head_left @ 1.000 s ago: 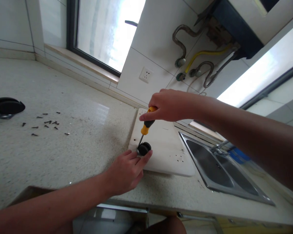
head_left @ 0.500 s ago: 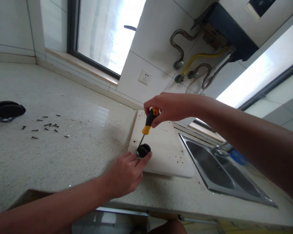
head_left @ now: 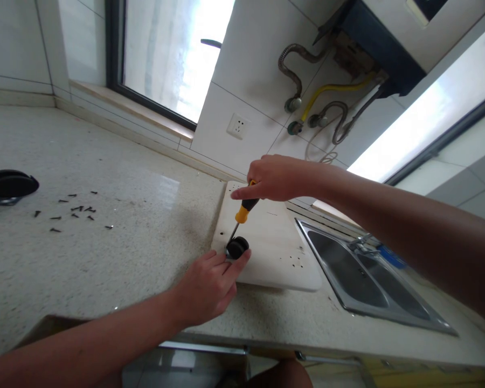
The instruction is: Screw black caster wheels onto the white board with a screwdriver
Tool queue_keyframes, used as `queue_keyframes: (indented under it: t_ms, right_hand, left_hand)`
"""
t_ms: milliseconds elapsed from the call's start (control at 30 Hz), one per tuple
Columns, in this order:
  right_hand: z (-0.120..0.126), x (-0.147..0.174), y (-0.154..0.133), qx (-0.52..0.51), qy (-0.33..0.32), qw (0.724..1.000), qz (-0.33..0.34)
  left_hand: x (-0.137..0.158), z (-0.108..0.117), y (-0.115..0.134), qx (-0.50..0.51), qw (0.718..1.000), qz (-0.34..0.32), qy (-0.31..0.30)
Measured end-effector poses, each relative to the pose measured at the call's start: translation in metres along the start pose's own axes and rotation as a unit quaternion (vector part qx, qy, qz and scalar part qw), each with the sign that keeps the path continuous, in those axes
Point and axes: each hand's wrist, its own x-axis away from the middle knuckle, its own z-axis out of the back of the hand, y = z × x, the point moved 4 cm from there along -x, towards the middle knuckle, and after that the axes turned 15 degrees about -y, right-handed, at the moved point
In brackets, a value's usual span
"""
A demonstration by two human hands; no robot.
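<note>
Near the frame's centre, the caster [head_left: 237, 248] is held against the white board [head_left: 269, 237] by the left hand's [head_left: 208, 288] fingers, while the screwdriver [head_left: 241, 215] is gripped aslant by the right hand's [head_left: 275, 175], so its tip could be skidded leftward if pushed off-axis.

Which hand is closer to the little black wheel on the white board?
Left. The left hand is right at the black wheel, fingers touching it; the right hand is farther off, above it, gripping the screwdriver.
</note>
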Motion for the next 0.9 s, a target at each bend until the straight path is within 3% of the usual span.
queue_keyframes:
  t_ms: [67,233,400,567,733,800,900]
  right_hand:
    - [0.000,0.000,0.001,-0.012,-0.018,1.000,-0.003]
    - [0.002,0.004,-0.011,-0.015,-0.004,0.993,0.114]
    - [0.000,-0.003,-0.011,0.034,0.028,0.999,-0.004]
    - [0.002,-0.001,-0.018,0.018,0.006,0.995,0.096]
    - [0.002,-0.004,-0.009,0.039,0.028,0.999,-0.006]
    - [0.000,-0.004,-0.008,0.033,0.008,0.999,0.010]
    - [0.000,-0.003,-0.012,0.015,0.006,0.996,0.084]
  left_hand:
    - [0.000,0.000,0.000,-0.003,1.000,0.002,-0.002]
    - [-0.001,0.000,0.000,-0.003,1.000,-0.007,-0.004]
    - [-0.002,0.001,0.001,-0.012,1.000,-0.008,0.006]
    - [-0.002,0.002,0.001,-0.010,1.000,-0.009,0.002]
    - [-0.001,0.000,0.001,-0.008,1.000,-0.006,0.004]
    - [-0.001,-0.001,0.000,-0.004,1.000,-0.005,-0.002]
    - [-0.001,-0.001,0.000,-0.002,1.000,-0.009,-0.006]
